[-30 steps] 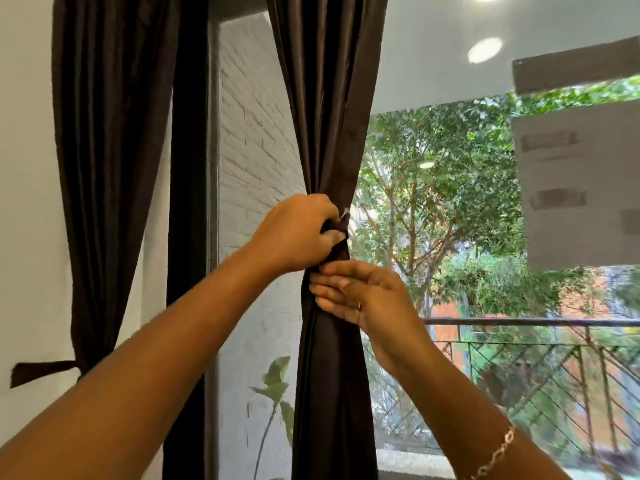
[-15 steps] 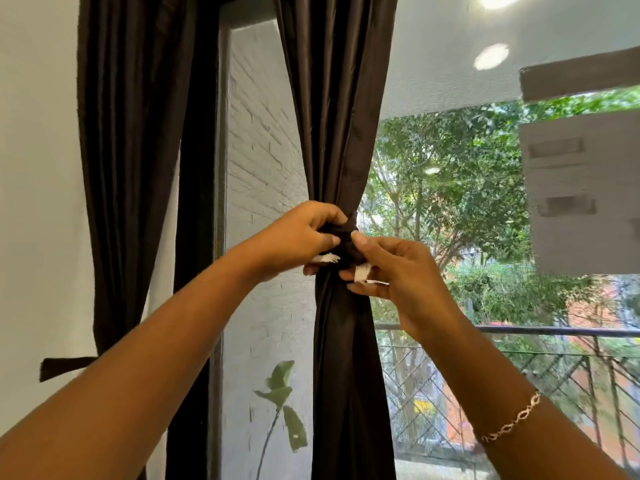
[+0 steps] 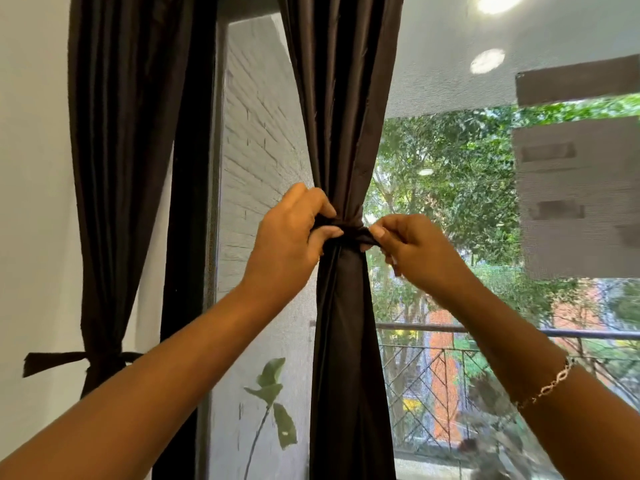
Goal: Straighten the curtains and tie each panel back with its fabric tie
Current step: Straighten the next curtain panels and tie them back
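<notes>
A dark brown curtain panel [image 3: 346,116] hangs in the middle of the window, gathered at its waist by a dark fabric tie [image 3: 349,233]. My left hand [image 3: 284,247] grips the tie's left end beside the panel. My right hand [image 3: 415,251] pinches the right end, and the tie is stretched between them across the gathered cloth. A second dark panel [image 3: 117,150] hangs at the left against the wall, bound low down by its own knotted tie [image 3: 79,360], whose ends stick out sideways.
A black window frame [image 3: 187,237] stands between the two panels. Behind the mesh screen are a white brick wall [image 3: 259,150], a leafy plant [image 3: 273,403], a balcony railing [image 3: 433,329] and trees. Grey patches [image 3: 575,195] cover the screen at the right.
The hands have drawn apart, pulling the tie's ends sideways and tightening it round the panel. The white labels seen at the fingers half a second ago no longer show. The view has shifted a little.
</notes>
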